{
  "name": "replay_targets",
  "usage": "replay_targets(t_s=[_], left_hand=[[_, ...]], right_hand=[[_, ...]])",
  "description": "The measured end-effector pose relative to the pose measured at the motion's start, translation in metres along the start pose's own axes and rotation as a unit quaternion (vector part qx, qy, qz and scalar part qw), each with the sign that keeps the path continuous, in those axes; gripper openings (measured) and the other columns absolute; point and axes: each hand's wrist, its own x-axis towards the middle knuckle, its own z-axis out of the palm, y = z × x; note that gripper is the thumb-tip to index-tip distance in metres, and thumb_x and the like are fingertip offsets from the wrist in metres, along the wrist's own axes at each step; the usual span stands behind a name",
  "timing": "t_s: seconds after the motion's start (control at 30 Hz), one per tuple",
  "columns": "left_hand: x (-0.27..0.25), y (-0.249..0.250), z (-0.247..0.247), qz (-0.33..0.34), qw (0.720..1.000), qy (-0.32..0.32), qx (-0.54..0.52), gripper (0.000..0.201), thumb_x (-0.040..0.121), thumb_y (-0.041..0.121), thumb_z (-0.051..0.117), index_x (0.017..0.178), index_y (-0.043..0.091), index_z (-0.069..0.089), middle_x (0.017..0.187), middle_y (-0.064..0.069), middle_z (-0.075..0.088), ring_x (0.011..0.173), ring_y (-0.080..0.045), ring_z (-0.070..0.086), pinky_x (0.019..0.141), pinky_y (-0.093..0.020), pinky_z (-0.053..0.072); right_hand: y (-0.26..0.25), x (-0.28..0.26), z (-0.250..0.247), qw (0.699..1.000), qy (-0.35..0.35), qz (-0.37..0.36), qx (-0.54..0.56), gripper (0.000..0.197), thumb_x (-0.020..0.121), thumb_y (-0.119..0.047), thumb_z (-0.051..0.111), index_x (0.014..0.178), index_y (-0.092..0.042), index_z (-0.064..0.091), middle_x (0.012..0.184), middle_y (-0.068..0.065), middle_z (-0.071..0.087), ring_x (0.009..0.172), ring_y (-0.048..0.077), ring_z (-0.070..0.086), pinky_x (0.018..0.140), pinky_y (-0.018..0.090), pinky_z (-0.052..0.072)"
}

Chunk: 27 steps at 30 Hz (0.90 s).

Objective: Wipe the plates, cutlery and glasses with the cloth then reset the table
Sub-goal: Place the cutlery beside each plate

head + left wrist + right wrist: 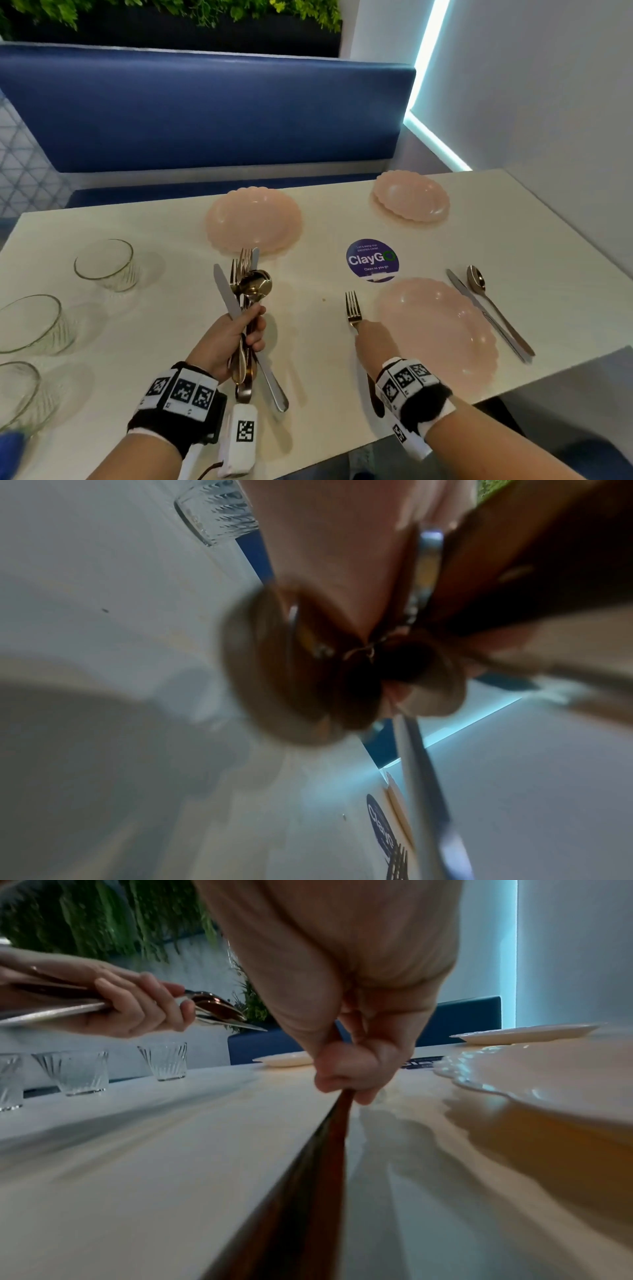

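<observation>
L hand (227, 346) is clenched round a bundle of cutlery (247, 298), knives, forks & spoons together, tips fanned up over the counter (164, 329); R hand (371, 341) pinches the handle of a single fork (353, 310), thumb & fingers curled on it, w/ the fork lying just left of the near plate (442, 329); whether the fork rests flat on the counter or is a touch lifted is hard to tell, prob. touching; right of the near plate lie a knife (486, 315) & a spoon (493, 301) side by side; a round purple sticker (372, 259) sits just beyond the near plate; farther beyond it are two more plates, one behind the bundle (253, 219), one at the far right (411, 197); three glasses (106, 263) stand well to the left of the near plate, in a row; a blue bench (205, 109) runs behind the counter.
</observation>
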Motion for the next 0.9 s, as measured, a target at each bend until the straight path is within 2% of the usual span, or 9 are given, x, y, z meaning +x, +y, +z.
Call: replay_targets(t_s=[0.1, 0.27, 0.37, 0.5, 0.6, 0.67, 0.77, 0.83, 0.9], left_hand=[[0.0, 0.0, 0.001, -0.009, 1.0, -0.012, -0.026, 0.017, 0.096, 0.018, 0.045, 0.087, 0.006, 0.053, 0.053, -0.001, 0.05, 0.034, -0.006, 0.037, 0.036, -0.017, 0.037], [0.0, 0.0, 0.002, -0.024, 0.996, -0.017, -0.085, 0.017, 0.094, 0.005, 0.038, 0.091, 0.003, 0.054, 0.062, -0.005, 0.053, 0.036, -0.007, 0.039, 0.036, -0.018, 0.038], [-0.003, 0.001, 0.003, -0.01, 0.997, -0.007, -0.07, 0.014, 0.095, 0.007, 0.042, 0.088, 0.004, 0.054, 0.066, -0.006, 0.058, 0.037, -0.007, 0.041, 0.037, -0.018, 0.038], [-0.006, 0.003, 0.011, -0.007, 0.999, -0.003, -0.05, 0.013, 0.096, 0.012, 0.046, 0.086, 0.006, 0.053, 0.063, -0.005, 0.066, 0.043, -0.01, 0.056, 0.042, -0.019, 0.049], [-0.003, 0.007, 0.016, -0.001, 0.997, 0.006, -0.072, 0.014, 0.097, 0.011, 0.044, 0.088, 0.003, 0.052, 0.063, -0.006, 0.069, 0.05, -0.013, 0.065, 0.046, -0.022, 0.054], [0.003, 0.011, 0.023, 0.011, 0.995, 0.014, -0.1, 0.018, 0.098, 0.009, 0.042, 0.085, 0.002, 0.052, 0.061, -0.006, 0.069, 0.053, -0.014, 0.068, 0.05, -0.025, 0.057], [0.013, 0.021, 0.032, 0.038, 0.99, 0.033, -0.13, 0.025, 0.098, 0.01, 0.042, 0.076, 0.004, 0.052, 0.055, -0.004, 0.065, 0.051, -0.013, 0.066, 0.056, -0.026, 0.059], [0.019, 0.03, 0.036, 0.054, 0.988, 0.044, -0.14, 0.025, 0.098, 0.012, 0.044, 0.074, 0.005, 0.052, 0.054, -0.002, 0.059, 0.049, -0.012, 0.062, 0.054, -0.025, 0.057], [0.023, 0.039, 0.037, 0.069, 0.984, 0.05, -0.154, 0.024, 0.097, 0.013, 0.045, 0.074, 0.007, 0.05, 0.055, -0.001, 0.054, 0.047, -0.011, 0.056, 0.051, -0.025, 0.054]], right_hand=[[0.005, -0.004, 0.0, 1.0, -0.004, 0.015, -0.011, 0.029, 0.096, -0.004, 0.035, 0.12, 0.0, 0.052, 0.117, 0.017, 0.061, 0.108, 0.031, 0.059, 0.088, 0.033, 0.045], [0.011, -0.008, 0.0, 1.0, -0.014, 0.006, -0.02, 0.032, 0.098, -0.006, 0.034, 0.126, -0.002, 0.049, 0.126, 0.017, 0.057, 0.118, 0.028, 0.053, 0.097, 0.032, 0.039], [0.01, -0.009, 0.0, 1.0, -0.007, 0.002, -0.012, 0.033, 0.099, -0.008, 0.033, 0.127, -0.002, 0.049, 0.128, 0.017, 0.056, 0.119, 0.028, 0.053, 0.097, 0.031, 0.039], [0.006, -0.007, -0.012, 0.999, -0.006, -0.017, -0.028, 0.028, 0.097, -0.015, 0.04, 0.119, -0.001, 0.052, 0.121, 0.016, 0.06, 0.113, 0.028, 0.055, 0.09, 0.03, 0.041], [-0.017, -0.008, -0.035, 0.992, 0.043, -0.114, 0.024, 0.026, 0.094, -0.017, 0.049, 0.113, -0.003, 0.058, 0.112, 0.016, 0.063, 0.104, 0.028, 0.058, 0.086, 0.029, 0.041], [-0.039, -0.016, -0.052, 0.971, 0.072, -0.208, 0.09, 0.022, 0.091, -0.02, 0.055, 0.107, -0.007, 0.063, 0.1, 0.014, 0.067, 0.086, 0.025, 0.059, 0.079, 0.027, 0.041], [-0.067, -0.029, -0.066, 0.943, -0.035, -0.296, 0.147, 0.026, 0.092, -0.028, 0.055, 0.113, -0.014, 0.059, 0.091, 0.006, 0.067, 0.074, 0.014, 0.055, 0.071, 0.022, 0.041], [-0.075, -0.027, -0.063, 0.929, -0.127, -0.295, 0.183, 0.031, 0.093, -0.025, 0.052, 0.122, -0.015, 0.05, 0.093, 0.004, 0.066, 0.072, 0.012, 0.057, 0.066, 0.02, 0.045], [-0.077, -0.02, -0.063, 0.904, -0.17, -0.273, 0.282, 0.026, 0.094, -0.016, 0.05, 0.12, -0.012, 0.05, 0.08, 0.001, 0.062, 0.062, 0.01, 0.056, 0.056, 0.019, 0.046]])
